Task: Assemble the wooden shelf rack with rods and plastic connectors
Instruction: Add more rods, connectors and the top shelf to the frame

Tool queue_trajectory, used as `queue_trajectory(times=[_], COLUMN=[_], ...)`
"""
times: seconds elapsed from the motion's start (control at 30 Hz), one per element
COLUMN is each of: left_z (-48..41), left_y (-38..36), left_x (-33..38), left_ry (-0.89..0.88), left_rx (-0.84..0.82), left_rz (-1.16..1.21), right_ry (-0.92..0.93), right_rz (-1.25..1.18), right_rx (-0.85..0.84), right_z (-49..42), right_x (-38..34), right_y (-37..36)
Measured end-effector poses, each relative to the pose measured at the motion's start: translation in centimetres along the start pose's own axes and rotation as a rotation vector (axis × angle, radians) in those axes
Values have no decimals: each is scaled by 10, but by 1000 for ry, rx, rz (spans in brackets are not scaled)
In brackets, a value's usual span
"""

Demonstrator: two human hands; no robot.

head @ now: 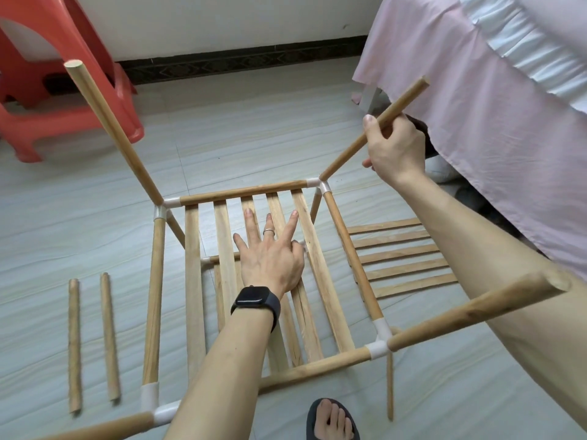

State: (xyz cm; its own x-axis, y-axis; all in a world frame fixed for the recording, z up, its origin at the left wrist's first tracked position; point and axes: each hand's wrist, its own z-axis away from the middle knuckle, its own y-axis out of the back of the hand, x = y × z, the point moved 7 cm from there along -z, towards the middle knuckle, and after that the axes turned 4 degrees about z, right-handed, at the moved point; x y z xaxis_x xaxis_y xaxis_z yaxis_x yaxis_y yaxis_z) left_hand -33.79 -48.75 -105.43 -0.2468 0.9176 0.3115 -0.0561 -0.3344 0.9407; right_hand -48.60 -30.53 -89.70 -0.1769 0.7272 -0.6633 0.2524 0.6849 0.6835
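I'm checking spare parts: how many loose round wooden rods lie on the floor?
2. One loose round wooden rod lies on the pale floor left of the wooden rack; the second lies beside it, nearer the rack. The arms may hide more.

Pale tiled floor (238, 138); red plastic stool (47, 128) far left of the grip of the right hand (395, 147), pink bedspread (476, 106) just right, white wall (222, 23) and dark skirting (238, 63) beyond.

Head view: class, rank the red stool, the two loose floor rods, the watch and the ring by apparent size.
1. stool, though partly out of frame.
2. left rod and right rod: they look alike, so tied.
3. watch.
4. ring, smallest.
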Motion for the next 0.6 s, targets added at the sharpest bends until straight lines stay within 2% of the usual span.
queue_trajectory(times=[0.13,0.23,0.5,0.6], left_z=[1,2,3,2], left_y=[2,2,3,3], left_x=[1,1,3,3], left_ry=[4,0,4,7], left_rx=[-12,-14,-11,-13], left_rz=[3,-12,-7,-4], right_ry=[142,182,117,110], right_rz=[164,278,153,141], right_rx=[-160,-198,-165,-211], right_z=[-12,-18,-29,-29], right_x=[-29,-40,-20,-23], right_y=[-6,-12,-10,-15])
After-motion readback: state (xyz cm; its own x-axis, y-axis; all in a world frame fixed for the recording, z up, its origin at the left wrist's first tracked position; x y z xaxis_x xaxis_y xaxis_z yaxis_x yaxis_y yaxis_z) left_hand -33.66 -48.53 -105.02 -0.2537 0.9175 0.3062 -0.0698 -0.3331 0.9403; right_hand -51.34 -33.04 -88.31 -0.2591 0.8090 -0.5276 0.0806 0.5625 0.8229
